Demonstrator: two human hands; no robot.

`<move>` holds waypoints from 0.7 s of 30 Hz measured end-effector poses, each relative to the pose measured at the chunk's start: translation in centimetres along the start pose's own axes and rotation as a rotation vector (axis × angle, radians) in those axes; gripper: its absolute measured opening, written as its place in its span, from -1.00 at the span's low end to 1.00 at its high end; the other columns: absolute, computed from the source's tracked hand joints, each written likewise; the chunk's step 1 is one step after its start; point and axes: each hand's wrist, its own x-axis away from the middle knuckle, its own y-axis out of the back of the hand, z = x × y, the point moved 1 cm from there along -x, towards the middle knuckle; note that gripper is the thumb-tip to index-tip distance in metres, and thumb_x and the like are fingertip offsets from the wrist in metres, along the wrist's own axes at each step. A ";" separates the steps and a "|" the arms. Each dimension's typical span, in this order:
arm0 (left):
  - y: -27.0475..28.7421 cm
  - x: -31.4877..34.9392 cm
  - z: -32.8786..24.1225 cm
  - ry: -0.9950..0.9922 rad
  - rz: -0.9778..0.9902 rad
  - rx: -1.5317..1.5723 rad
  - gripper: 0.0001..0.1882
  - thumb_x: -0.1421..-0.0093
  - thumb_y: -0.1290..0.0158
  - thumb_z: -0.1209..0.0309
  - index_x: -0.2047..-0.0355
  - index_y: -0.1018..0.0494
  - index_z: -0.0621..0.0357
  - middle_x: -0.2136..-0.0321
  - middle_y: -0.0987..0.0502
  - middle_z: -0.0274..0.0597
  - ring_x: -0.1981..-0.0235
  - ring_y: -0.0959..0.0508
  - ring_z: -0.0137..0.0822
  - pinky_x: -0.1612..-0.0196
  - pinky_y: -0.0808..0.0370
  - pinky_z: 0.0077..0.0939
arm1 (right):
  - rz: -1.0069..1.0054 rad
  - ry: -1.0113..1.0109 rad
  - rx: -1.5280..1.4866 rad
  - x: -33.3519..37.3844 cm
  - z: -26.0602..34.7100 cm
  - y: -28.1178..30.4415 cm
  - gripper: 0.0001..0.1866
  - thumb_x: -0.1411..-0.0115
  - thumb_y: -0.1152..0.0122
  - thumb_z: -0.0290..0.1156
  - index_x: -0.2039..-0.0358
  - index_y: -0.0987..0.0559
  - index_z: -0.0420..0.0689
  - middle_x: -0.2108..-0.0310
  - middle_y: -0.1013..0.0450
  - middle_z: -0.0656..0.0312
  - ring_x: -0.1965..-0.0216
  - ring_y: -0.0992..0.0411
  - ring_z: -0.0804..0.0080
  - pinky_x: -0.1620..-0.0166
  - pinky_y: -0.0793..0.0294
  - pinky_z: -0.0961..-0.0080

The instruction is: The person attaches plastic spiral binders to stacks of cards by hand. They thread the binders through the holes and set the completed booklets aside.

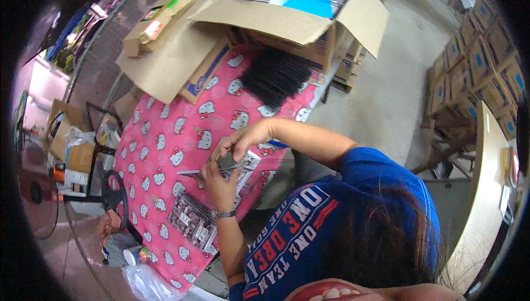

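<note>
My left hand (219, 184), with a metal watch on its wrist, and my right hand (247, 139) come together over the middle of the pink table. Between their curled fingers is a small flat grey-green piece (227, 162), partly covered, its kind unclear. Directly beneath lies a booklet with black-and-white pictures (251, 162), mostly hidden by my hands. A thin white edge (189, 172) sticks out beside my left fingers. Nearer my body, left of my left forearm, rests a stack of similar picture-covered booklets (190, 221).
A bundle of thin black strips (276, 75) lies at the table's far side. Behind it stands an open carton (265, 20) with a blue sheet inside. Cardboard (165, 69) covers the far left corner. Stacked boxes (475, 64) line the right; a plastic bag (146, 281) hangs near left.
</note>
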 end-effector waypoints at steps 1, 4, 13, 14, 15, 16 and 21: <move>0.1 0.0 0.0 0.001 0.024 -0.020 -0.33 0.16 -0.39 0.23 0.10 -0.36 0.30 0.21 -0.42 0.09 0.10 -0.37 0.08 0.00 -0.30 -0.09 | -0.003 -0.037 0.031 0.1 0.4 -0.4 -0.60 -0.09 -0.31 -0.21 0.14 -0.52 -0.20 0.27 -0.47 0.32 0.14 -0.36 0.55 0.05 -0.34 0.52; 0.4 -0.6 0.3 0.029 0.065 -0.043 -0.33 0.17 -0.39 0.23 0.11 -0.35 0.28 0.18 -0.41 0.09 0.09 -0.37 0.10 0.01 -0.30 -0.07 | -0.046 0.003 -0.044 0.0 0.1 0.7 -0.59 -0.09 -0.31 -0.23 0.12 -0.53 -0.24 0.18 -0.49 0.25 0.07 -0.37 0.50 -0.03 -0.33 0.48; 0.2 -0.9 -0.3 -0.014 -0.017 -0.021 -0.33 0.26 -0.42 0.09 0.23 -0.37 0.17 0.23 -0.41 -0.05 0.06 -0.35 0.00 -0.01 -0.29 -0.10 | 0.063 -0.087 -0.094 0.0 1.9 0.6 -0.46 -0.03 -0.30 -0.16 0.05 -0.45 -0.21 0.09 -0.44 0.23 0.01 -0.34 0.48 -0.08 -0.27 0.55; 0.5 -1.2 0.2 -0.034 0.014 -0.036 -0.33 0.26 -0.41 0.04 0.24 -0.38 0.16 0.21 -0.41 -0.09 0.03 -0.34 -0.03 -0.03 -0.29 -0.11 | 0.022 -0.118 0.203 -0.7 0.4 1.7 -0.54 -0.08 -0.25 -0.19 0.07 -0.47 -0.20 0.10 -0.44 0.26 0.03 -0.35 0.51 -0.06 -0.28 0.56; 1.0 -1.6 0.8 -0.060 0.045 -0.055 -0.32 0.27 -0.40 0.00 0.25 -0.39 0.15 0.20 -0.41 -0.13 0.00 -0.33 -0.05 -0.04 -0.28 -0.13 | -0.023 -0.140 0.501 -1.3 -1.0 2.3 -0.61 -0.14 -0.20 -0.22 0.10 -0.48 -0.19 0.12 -0.44 0.28 0.06 -0.35 0.54 -0.04 -0.29 0.58; 1.6 -1.9 1.9 -0.064 0.030 -0.055 -0.34 0.31 -0.41 0.00 0.29 -0.43 0.12 0.23 -0.40 -0.17 0.02 -0.33 -0.09 -0.04 -0.27 -0.15 | -0.100 -0.093 0.308 -1.5 0.7 1.0 -0.62 -0.11 -0.26 -0.24 0.12 -0.50 -0.19 0.20 -0.45 0.31 0.11 -0.37 0.56 0.01 -0.32 0.56; 2.8 -2.4 6.4 -0.100 0.023 -0.044 -0.48 0.33 -0.42 0.12 0.41 -0.48 0.11 0.29 -0.42 -0.25 0.10 -0.36 -0.14 0.03 -0.29 -0.17 | 0.018 -0.042 0.001 -3.3 1.8 0.1 -0.64 -0.12 -0.24 -0.26 0.12 -0.49 -0.17 0.21 -0.44 0.33 0.12 -0.37 0.57 0.02 -0.31 0.59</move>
